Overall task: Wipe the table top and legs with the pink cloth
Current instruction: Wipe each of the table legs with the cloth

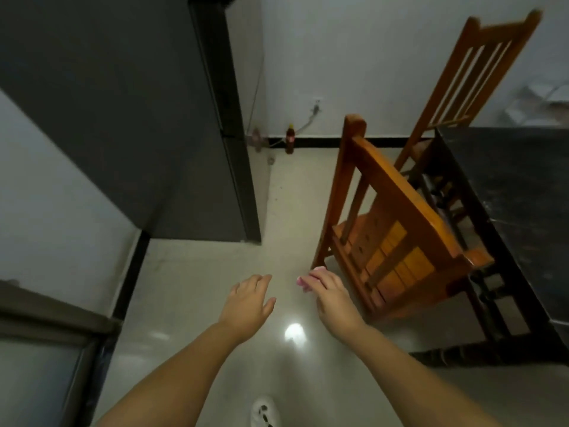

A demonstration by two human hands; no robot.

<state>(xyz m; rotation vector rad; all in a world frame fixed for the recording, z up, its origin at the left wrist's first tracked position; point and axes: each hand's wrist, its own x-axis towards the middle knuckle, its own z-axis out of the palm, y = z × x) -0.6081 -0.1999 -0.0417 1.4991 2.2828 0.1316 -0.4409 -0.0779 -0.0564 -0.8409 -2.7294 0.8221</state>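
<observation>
My right hand point(331, 295) grips the pink cloth point(303, 280); only a small bunched part shows past the fingers. That hand hovers above the floor, just left of the near wooden chair. My left hand point(251, 298) is beside it, fingers relaxed and holding nothing. The dark table point(520, 192) fills the right edge, its black top speckled, and its dark legs and frame point(492, 306) run down below it.
Two orange wooden chairs point(397, 229) stand pushed against the table's left side. A tall dark grey fridge point(129, 118) stands at the left. A brown bottle point(290, 139) sits by the back wall. Pale tiled floor point(200, 272) lies open between fridge and chairs.
</observation>
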